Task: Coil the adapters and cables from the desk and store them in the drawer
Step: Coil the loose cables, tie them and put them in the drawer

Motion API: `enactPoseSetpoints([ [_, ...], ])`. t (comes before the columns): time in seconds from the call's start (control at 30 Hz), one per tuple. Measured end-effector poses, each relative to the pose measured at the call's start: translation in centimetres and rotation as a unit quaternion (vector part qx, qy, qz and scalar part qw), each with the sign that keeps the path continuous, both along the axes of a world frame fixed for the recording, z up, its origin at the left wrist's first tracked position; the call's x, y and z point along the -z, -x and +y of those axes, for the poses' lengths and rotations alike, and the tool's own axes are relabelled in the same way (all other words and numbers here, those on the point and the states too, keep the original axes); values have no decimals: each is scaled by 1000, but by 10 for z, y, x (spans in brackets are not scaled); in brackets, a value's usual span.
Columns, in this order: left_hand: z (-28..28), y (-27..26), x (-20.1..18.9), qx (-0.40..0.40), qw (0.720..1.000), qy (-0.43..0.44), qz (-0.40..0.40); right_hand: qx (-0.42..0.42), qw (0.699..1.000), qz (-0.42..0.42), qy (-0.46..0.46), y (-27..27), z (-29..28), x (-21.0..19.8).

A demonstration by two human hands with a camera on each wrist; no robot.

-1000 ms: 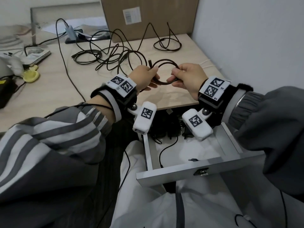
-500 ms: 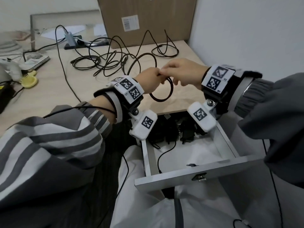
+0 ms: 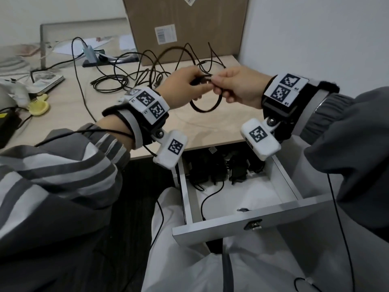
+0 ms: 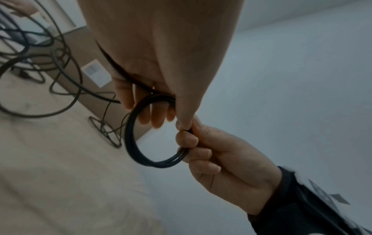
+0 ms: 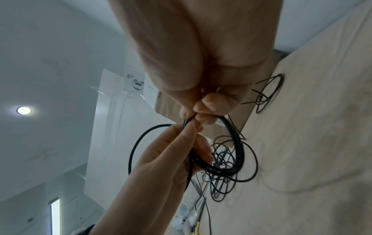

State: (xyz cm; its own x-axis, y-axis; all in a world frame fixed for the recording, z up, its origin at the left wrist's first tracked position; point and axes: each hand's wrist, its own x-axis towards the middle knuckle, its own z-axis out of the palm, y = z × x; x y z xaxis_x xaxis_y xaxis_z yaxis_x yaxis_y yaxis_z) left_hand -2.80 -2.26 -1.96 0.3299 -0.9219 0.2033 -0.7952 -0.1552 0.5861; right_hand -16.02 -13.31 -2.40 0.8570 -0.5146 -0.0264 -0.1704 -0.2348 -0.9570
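Observation:
A black cable coil (image 3: 205,106) (image 4: 138,152) (image 5: 231,165) hangs above the desk's front edge, held by both hands. My left hand (image 3: 187,85) (image 4: 153,95) pinches its top, and a loose loop of the same cable arcs up behind it. My right hand (image 3: 233,87) (image 4: 213,152) (image 5: 201,114) pinches the coil right beside the left fingers. More black cables (image 3: 134,74) lie tangled on the desk (image 3: 63,114) behind. Below the hands the white drawer (image 3: 248,225) stands pulled out, with black adapters (image 3: 221,171) at its back.
A brown cardboard box (image 3: 185,28) leans at the desk's back. A power strip (image 3: 90,55), a yellow brush (image 3: 39,105) and white devices (image 3: 31,85) sit at left. The white wall (image 3: 315,39) bounds the right side.
The hands came together and rose; the coil, held flat between them a second ago, now hangs down from pinched fingers, and a fresh loop of cable swings up behind.

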Motion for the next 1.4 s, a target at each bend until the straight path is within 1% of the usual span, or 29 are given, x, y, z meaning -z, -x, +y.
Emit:
enactPoseSetpoints([
  [0.1, -1, -9, -20, -5, 997, 25, -78, 58, 994, -82, -29, -1, -5, -16],
  [0.13, -2, -13, -26, -16, 996, 34, -83, 79, 990, -109, -45, -1, -8, -21],
  [0.2, -4, -20, -33, -37, 997, 47, -54, 119, 977, -158, -83, 1, -13, -29],
  [0.27, -7, -23, -35, -49, 997, 53, 0, 145, 961, -201, -121, 6, -17, -34],
  [0.37, -17, -13, -30, -36, 991, 66, 111, 144, 940, -251, -179, 11, -18, -33],
  [0.5, -36, 15, -19, -36, 955, 98, 277, 144, 910, -293, -257, 14, -15, -26],
  [0.6, -45, 30, -14, -21, 925, 130, 356, 163, 900, -298, -273, 20, -15, -19],
  [0.7, -51, 39, -12, -7, 896, 156, 415, 171, 904, -289, -264, 25, -13, -9],
  [0.77, -55, 43, -10, -8, 885, 162, 436, 177, 910, -278, -253, 27, -13, -1],
  [0.83, -57, 47, -7, -12, 889, 165, 427, 188, 919, -254, -234, 30, -16, 7],
  [0.93, -58, 50, -6, -35, 906, 158, 390, 189, 945, -190, -186, 36, -23, 18],
  [0.97, -58, 49, -5, -38, 904, 155, 396, 181, 955, -171, -160, 38, -24, 20],
  [1.03, -57, 48, -3, -28, 882, 158, 443, 162, 971, -140, -110, 43, -24, 22],
  [1.1, -58, 48, -1, -19, 851, 159, 500, 159, 977, -120, -73, 45, -23, 23],
  [1.13, -58, 49, 1, -23, 843, 155, 514, 166, 977, -116, -60, 46, -23, 24],
  [1.23, -58, 52, 5, -40, 849, 138, 508, 182, 977, -103, -32, 46, -22, 26],
  [1.3, -57, 53, 6, -56, 856, 129, 498, 176, 982, -74, -5, 46, -20, 27],
  [1.4, -57, 52, 11, -70, 883, 100, 454, 165, 984, 8, 60, 48, -22, 25],
])
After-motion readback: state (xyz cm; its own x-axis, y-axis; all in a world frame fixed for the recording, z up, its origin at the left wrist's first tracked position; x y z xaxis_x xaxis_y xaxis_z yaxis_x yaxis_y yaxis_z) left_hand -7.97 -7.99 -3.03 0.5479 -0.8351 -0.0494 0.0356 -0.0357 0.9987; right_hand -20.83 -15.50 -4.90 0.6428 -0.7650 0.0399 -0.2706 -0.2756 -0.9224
